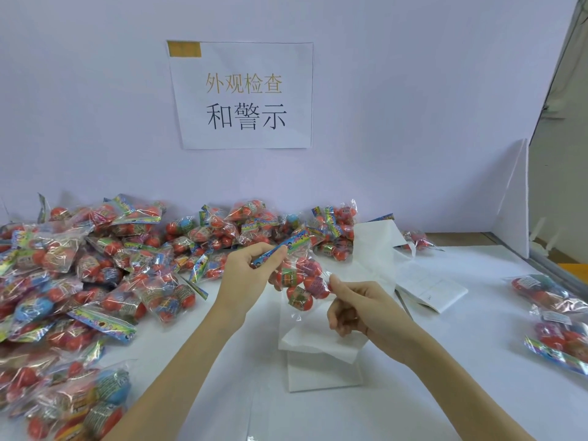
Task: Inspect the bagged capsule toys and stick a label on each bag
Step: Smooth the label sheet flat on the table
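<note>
A clear bag of red capsule toys point(299, 281) with a colourful header card hangs above the middle of the white table point(461, 393). My left hand point(251, 275) pinches the header card at the bag's top. My right hand point(356, 307) pinches the bag's right edge between thumb and forefinger, its other fingers curled. Under the bag lie white label sheets point(321, 342).
A large heap of bagged capsule toys point(105, 272) covers the left and back of the table. Two bags point(553, 316) lie at the right edge. A printed sheet point(429, 289) and white paper lie right of centre. A paper sign point(241, 95) hangs on the back wall.
</note>
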### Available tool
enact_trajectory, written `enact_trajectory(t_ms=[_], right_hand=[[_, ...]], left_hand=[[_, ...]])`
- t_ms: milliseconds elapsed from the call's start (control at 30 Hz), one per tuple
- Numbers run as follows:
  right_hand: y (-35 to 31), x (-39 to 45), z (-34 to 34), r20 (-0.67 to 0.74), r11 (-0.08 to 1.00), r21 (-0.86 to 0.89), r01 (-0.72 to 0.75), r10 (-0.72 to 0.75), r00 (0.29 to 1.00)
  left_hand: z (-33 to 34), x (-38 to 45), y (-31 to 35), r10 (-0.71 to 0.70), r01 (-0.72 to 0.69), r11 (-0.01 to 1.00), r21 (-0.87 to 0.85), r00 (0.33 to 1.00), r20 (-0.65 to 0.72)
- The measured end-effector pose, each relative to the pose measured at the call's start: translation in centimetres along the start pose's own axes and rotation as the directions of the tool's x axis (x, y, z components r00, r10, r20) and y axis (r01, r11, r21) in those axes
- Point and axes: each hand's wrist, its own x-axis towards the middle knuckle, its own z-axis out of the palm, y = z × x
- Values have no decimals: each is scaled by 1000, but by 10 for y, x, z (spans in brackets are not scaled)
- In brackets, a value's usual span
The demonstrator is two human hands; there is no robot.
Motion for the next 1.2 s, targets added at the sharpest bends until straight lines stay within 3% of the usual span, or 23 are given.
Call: enact_trajectory(t_ms=[167, 267, 367, 433, 500, 600, 733, 800, 900, 1200], right_hand=[[1, 1, -1, -35, 999, -46, -21, 19, 999], [6, 1, 1, -41, 974, -176, 141, -151, 988], [13, 3, 3, 19, 743, -532, 407, -470, 882], [15, 6, 2, 3, 606, -649, 460, -603, 798], [12, 6, 2, -77, 587, -684, 432, -648, 758], [7, 3, 1, -208, 710, -618, 336, -561, 801], [2, 0, 1, -267, 820, -519, 239, -422, 867], [-2, -3, 2, -239, 853, -473, 219, -363, 901], [-4, -4, 7, -171, 905, -367, 217, -294, 940], [-9, -7, 7, -246, 982, -95, 166, -185, 951]], left_hand=[[1, 0, -1, -12, 12, 1000, 18, 1000, -18], [-1, 1, -1, -111, 103, 989, -102, 990, -82], [-1, 1, -4, -197, 182, 963, -198, 979, -55], [1, -1, -3, -232, 226, 948, -225, 973, -1], [2, -3, 1, -278, 289, 933, -214, 957, 78], [6, -1, 8, -335, 398, 859, -321, 912, 235], [5, -2, 1, -147, 166, 985, -54, 956, 253], [4, -3, -4, -156, 151, 988, 40, 972, 176], [2, -1, -7, -147, 138, 987, 86, 983, 110], [-6, -2, 3, -67, 25, 988, 151, 958, 278]])
